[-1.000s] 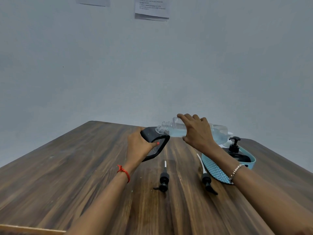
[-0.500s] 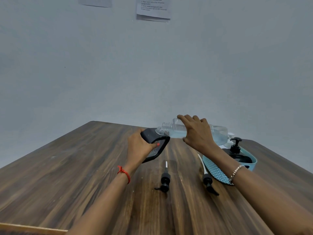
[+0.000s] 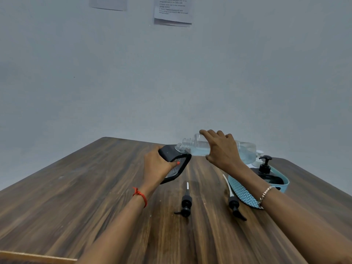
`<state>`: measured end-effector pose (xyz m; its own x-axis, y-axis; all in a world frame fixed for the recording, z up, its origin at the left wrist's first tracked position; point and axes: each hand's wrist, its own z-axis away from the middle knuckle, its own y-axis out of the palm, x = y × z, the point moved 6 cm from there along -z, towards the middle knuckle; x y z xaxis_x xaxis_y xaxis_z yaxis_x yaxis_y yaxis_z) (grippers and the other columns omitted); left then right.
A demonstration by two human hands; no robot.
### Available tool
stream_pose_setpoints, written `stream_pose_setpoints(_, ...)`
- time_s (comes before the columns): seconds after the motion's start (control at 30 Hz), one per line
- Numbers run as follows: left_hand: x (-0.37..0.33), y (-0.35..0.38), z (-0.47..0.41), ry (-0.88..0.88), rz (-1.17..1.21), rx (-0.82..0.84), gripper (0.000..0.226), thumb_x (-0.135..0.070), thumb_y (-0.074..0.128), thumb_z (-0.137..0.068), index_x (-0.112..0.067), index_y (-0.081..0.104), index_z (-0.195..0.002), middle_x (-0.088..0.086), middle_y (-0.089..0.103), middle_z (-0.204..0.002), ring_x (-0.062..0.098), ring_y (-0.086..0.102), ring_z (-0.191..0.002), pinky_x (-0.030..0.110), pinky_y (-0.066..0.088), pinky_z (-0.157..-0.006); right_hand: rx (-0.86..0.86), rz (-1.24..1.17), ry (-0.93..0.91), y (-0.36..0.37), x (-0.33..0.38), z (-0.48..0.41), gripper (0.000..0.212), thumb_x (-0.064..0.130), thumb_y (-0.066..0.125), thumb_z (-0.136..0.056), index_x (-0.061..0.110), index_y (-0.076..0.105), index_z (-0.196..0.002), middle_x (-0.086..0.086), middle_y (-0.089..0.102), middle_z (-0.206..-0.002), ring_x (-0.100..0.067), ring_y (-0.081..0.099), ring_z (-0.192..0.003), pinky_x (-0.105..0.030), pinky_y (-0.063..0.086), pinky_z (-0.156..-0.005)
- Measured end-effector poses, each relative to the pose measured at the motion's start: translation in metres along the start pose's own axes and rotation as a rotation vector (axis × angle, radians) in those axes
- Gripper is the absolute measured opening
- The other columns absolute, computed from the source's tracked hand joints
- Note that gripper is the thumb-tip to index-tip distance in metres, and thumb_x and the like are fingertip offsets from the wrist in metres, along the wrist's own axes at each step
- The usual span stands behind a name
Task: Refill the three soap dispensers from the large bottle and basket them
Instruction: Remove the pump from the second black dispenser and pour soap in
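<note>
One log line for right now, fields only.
step: pouring | left hand: holds black dispenser | right hand: tips large bottle | loose pumps: two | basketed: one

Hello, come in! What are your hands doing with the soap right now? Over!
Left hand grips black dispenser, tilted. Right hand tips large clear bottle, mouth at dispenser. Two pumps loose on table; one dispenser in basket.

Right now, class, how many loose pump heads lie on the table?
2: one pump head lies near the middle of the table, the other pump head beside the blue basket. Others may be hidden.
</note>
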<state>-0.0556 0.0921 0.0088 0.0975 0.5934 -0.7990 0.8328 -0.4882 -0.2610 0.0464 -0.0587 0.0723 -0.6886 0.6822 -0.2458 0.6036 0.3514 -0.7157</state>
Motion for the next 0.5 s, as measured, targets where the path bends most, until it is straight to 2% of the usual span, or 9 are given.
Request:
stream_pose_setpoints(0.1,0.0006,-0.0001,0.0015,-0.002,0.001,0.000,0.051,-0.017,0.085,-0.062,-0.006,0.061,-0.105,0.008,0.068,-0.098,0.012,0.056,-0.079,0.009,0.038,-0.056,-0.002,0.010,-0.002,0.0003,0.0000,0.0007,0.068,0.010,0.063,-0.073,0.021,0.038,-0.136,-0.002,0.055,-0.124,-0.029,0.053,-0.103,-0.038,0.038,-0.083)
stream_pose_setpoints(0.2,0.0003,-0.0002,0.0023,-0.001,-0.005,-0.005,0.050,-0.017,0.085,-0.061,-0.006,0.061,-0.104,0.009,0.069,-0.098,0.013,0.057,-0.079,0.018,0.042,-0.063,-0.005,0.011,-0.001,0.0003,-0.0003,0.0013,0.069,0.009,0.064,-0.072,0.021,0.039,-0.135,-0.003,0.056,-0.123,-0.029,0.053,-0.102,-0.038,0.038,-0.083)
stream_pose_setpoints(0.33,0.0003,-0.0007,0.0032,0.000,-0.006,-0.001,0.050,-0.018,0.085,-0.062,-0.005,0.061,-0.104,0.009,0.069,-0.098,0.014,0.058,-0.081,0.022,0.045,-0.067,-0.017,0.011,-0.004,0.0002,0.0003,0.0020,0.068,0.008,0.064,-0.071,0.021,0.040,-0.134,-0.003,0.057,-0.121,-0.029,0.054,-0.100,-0.038,0.039,-0.081)
stream_pose_setpoints(0.5,0.0009,-0.0013,0.0043,-0.002,-0.004,0.002,0.050,-0.019,0.085,-0.062,-0.006,0.061,-0.103,0.008,0.069,-0.098,0.013,0.058,-0.080,0.020,0.044,-0.064,-0.020,0.005,-0.009,0.0009,0.0013,0.0023,0.068,0.007,0.065,-0.071,0.020,0.041,-0.134,-0.004,0.058,-0.122,-0.030,0.054,-0.101,-0.039,0.039,-0.082)
